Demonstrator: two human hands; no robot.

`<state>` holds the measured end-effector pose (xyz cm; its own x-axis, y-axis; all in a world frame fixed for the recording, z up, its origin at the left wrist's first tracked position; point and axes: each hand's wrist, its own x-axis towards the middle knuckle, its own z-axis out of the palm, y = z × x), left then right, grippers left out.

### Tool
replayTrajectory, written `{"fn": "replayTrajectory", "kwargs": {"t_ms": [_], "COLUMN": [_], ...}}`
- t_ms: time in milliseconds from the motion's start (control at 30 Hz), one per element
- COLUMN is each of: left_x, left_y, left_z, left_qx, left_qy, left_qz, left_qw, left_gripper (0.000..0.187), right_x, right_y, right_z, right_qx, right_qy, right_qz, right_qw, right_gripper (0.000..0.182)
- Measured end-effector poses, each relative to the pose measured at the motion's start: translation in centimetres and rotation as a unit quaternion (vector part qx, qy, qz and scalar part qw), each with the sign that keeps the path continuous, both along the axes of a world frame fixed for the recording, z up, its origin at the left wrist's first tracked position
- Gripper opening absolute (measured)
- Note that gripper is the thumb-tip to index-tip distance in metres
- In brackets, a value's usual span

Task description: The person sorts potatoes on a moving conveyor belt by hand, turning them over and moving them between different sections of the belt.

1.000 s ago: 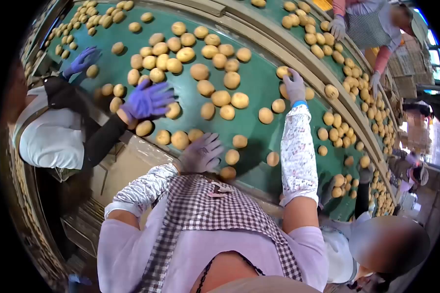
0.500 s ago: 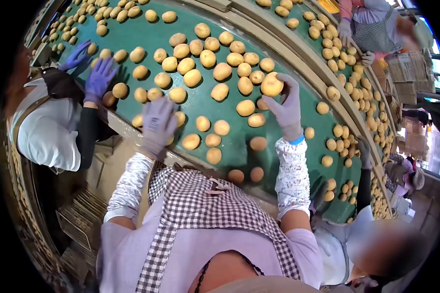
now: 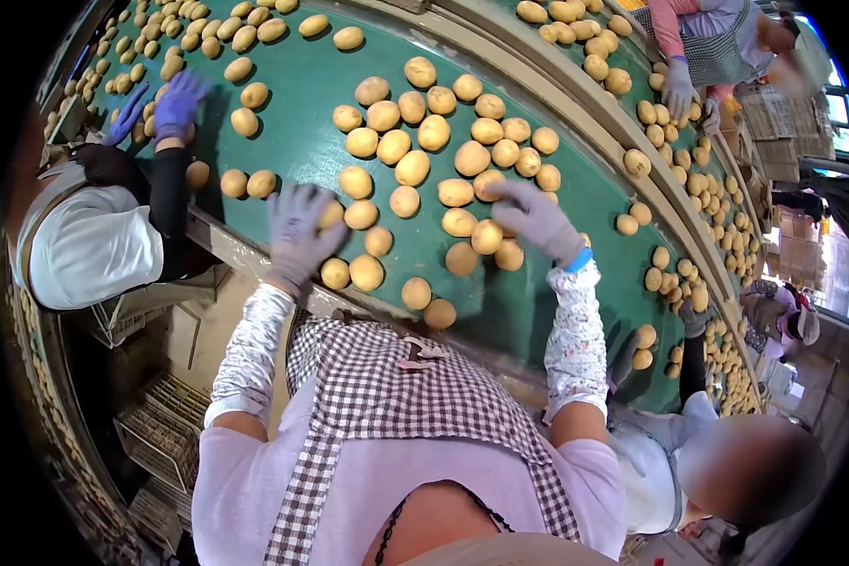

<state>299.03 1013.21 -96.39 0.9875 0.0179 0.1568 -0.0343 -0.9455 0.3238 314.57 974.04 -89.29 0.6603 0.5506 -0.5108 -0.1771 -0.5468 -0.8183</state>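
Many yellow potatoes [image 3: 412,169] lie on a green conveyor belt [image 3: 292,123] in front of me. My left hand [image 3: 302,231], in a grey glove, is open near the belt's front edge, its spread fingers beside and partly over a potato [image 3: 331,215]. Over a cluster at the right, my right hand [image 3: 541,223], also gloved in grey, reaches leftward with fingers extended. Its fingertips are at a potato [image 3: 487,185] they partly cover; another potato [image 3: 487,237] lies just below the hand. No potato is seen gripped in either hand.
At the left, a co-worker's purple-gloved hand [image 3: 177,106] is over the belt. A metal rail [image 3: 538,80] divides my belt from another potato lane, where a co-worker's gloved hand [image 3: 677,88] works. Another person [image 3: 665,462] stands close at my right. Crates [image 3: 165,424] are at lower left.
The potato held up in my right hand is no longer in it; that hand has lowered and turned leftward over the cluster. My left hand has shifted slightly, fingers spread. The potatoes have shifted on the belt.
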Motion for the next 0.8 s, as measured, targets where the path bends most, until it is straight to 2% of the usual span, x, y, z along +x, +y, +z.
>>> {"fn": "replayTrajectory", "kwargs": {"t_ms": [33, 100, 167, 200, 233, 267, 300, 367, 400, 433, 467, 500, 533, 567, 600, 633, 700, 733, 767, 800], "left_x": [-0.3, 0.5, 1.5, 1.6, 2.1, 1.4, 0.5, -1.1, -1.1, -1.4, -1.6, -1.3, -0.8, 0.0, 0.9, 1.4, 2.9, 3.9, 4.8, 3.5], "left_y": [3.3, 4.5, 3.6, 2.6, 1.2, 0.3, -0.3, 0.1, 1.1, 2.4, 3.4, 4.4, 5.4, 6.4, 7.2, 7.6, 6.6, 5.8, 3.9, 3.3], "left_z": [-2.8, -1.1, 1.0, 0.9, 4.3, 3.3, 2.2, 0.3, 0.3, 0.1, 0.1, -0.4, -0.9, -1.2, -1.5, -1.5, 1.0, 3.4, 4.1, 1.0], "left_qx": [-0.006, 0.054, 0.030, -0.024, -0.107, -0.140, -0.098, -0.074, -0.074, -0.077, -0.080, -0.084, -0.069, -0.047, -0.014, -0.014, -0.065, -0.142, -0.044, -0.030], "left_qy": [0.001, -0.066, -0.042, -0.059, 0.066, 0.026, -0.013, 0.041, 0.041, 0.052, 0.062, 0.067, 0.060, 0.048, 0.016, 0.015, -0.025, 0.089, 0.244, 0.073], "left_qz": [0.038, 0.050, -0.001, -0.035, -0.066, -0.129, -0.182, -0.286, -0.286, -0.237, -0.186, -0.188, -0.117, -0.046, -0.034, -0.040, -0.120, -0.189, -0.275, -0.373], "left_qw": [0.999, 0.995, 0.999, 0.997, 0.990, 0.981, 0.978, 0.955, 0.955, 0.967, 0.977, 0.976, 0.989, 0.997, 0.999, 0.999, 0.990, 0.968, 0.929, 0.924], "left_gripper": [0.050, 0.051, 0.052, 0.051, 0.051, 0.052, 0.057, 0.059, 0.059, 0.058, 0.059, 0.059, 0.059, 0.059, 0.057, 0.057, 0.056, 0.054, 0.051, 0.051], "right_x": [0.9, 2.2, 2.6, 2.7, 2.7, 3.3, 4.0, 5.6, 7.0, 9.6, 9.5, 9.4, 9.3, 10.3, 10.6, 7.2, -0.3, -3.8, -5.5, -6.4], "right_y": [0.9, 3.2, 7.1, 9.4, 11.5, 12.2, 12.5, 10.0, 9.3, 7.2, 7.4, 7.5, 7.6, 7.8, 8.8, 11.2, 17.9, 19.8, 21.9, 22.3], "right_z": [-0.9, -4.0, -6.6, -6.4, -5.6, -6.5, -7.4, -6.6, -4.3, -4.9, -4.5, -4.9, -5.2, -6.8, -7.0, -8.9, -10.2, -15.4, -10.7, -11.5], "right_qx": [0.000, -0.057, -0.173, -0.286, -0.347, -0.379, -0.411, -0.276, -0.111, -0.012, 0.159, 0.236, 0.312, 0.103, -0.110, -0.099, -0.087, -0.137, -0.156, 0.004], "right_qy": [0.001, -0.220, -0.350, -0.367, -0.318, -0.316, -0.312, -0.251, -0.037, 0.030, -0.023, -0.044, -0.069, -0.062, -0.055, -0.111, -0.227, -0.423, -0.367, -0.377], "right_qz": [-0.001, -0.042, -0.022, -0.022, -0.038, -0.024, -0.011, -0.034, -0.113, -0.166, -0.280, -0.340, -0.388, -0.326, -0.249, -0.247, -0.240, -0.161, -0.101, -0.113], "right_qw": [1.000, 0.973, 0.920, 0.885, 0.882, 0.870, 0.856, 0.927, 0.987, 0.986, 0.947, 0.909, 0.864, 0.938, 0.961, 0.957, 0.940, 0.881, 0.911, 0.919], "right_gripper": [0.065, 0.064, 0.068, 0.071, 0.073, 0.071, 0.070, 0.060, 0.050, 0.048, 0.040, 0.037, 0.035, 0.039, 0.046, 0.055, 0.079, 0.088, 0.087, 0.072]}}
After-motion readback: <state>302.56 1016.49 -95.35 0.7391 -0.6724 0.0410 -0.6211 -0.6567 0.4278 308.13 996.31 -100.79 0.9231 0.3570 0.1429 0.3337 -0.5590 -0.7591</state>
